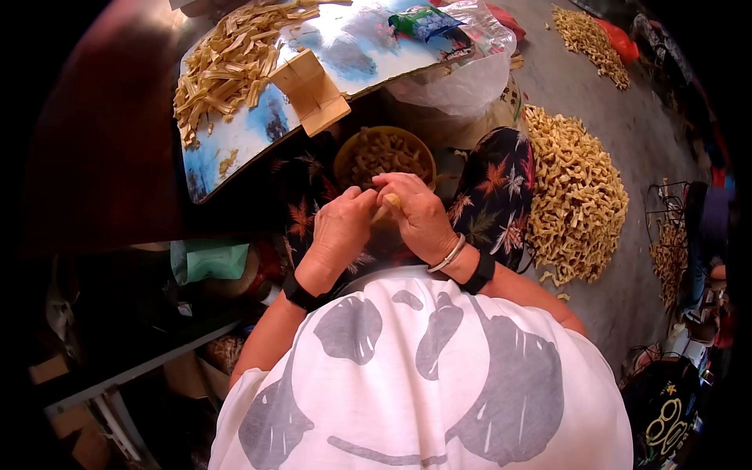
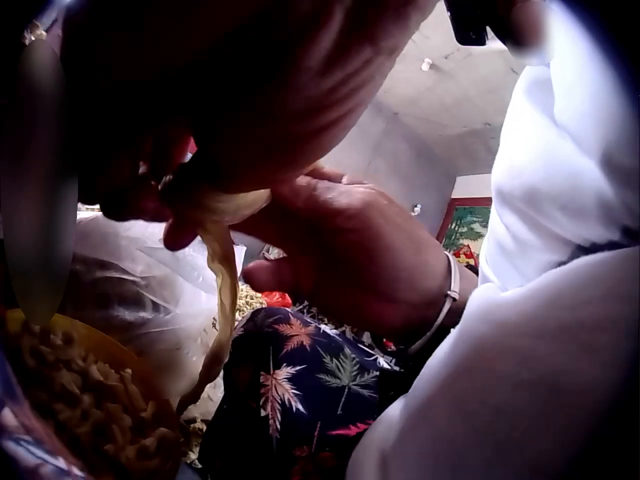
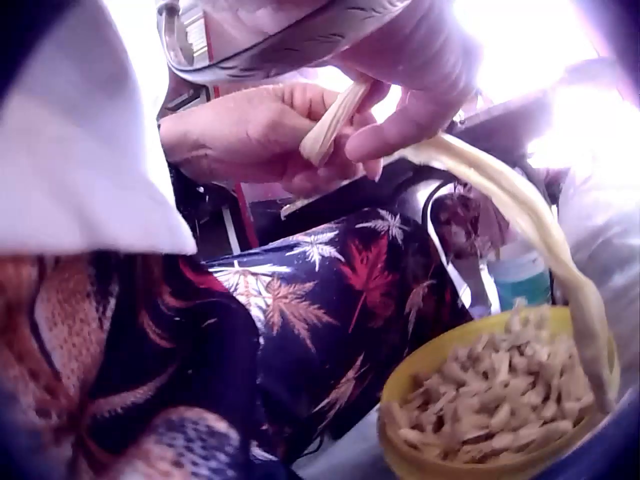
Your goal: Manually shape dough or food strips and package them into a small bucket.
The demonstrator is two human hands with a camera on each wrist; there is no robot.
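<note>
**Well along by the look of it, stock remaining at left**

Far left: loose strips (image 1: 227, 78) are lying piled on the table (image 1: 345, 59), apparently the part left to do. A wooden block (image 1: 309, 90) is sitting at its near edge. Centre: the left hand (image 1: 345, 223) is pinching a pale strip (image 3: 510, 195), its long tail hanging toward the yellow bowl (image 3: 405, 455). Short pieces are filling much of that bowl, likely done. The right hand (image 1: 419, 215) is pinching the same strip, which is looking unfinished. Right: a large heap (image 1: 576, 196) of similar short pieces is covering floor, probably finished work; a smaller heap (image 1: 591, 43) is lying farther off.
</note>
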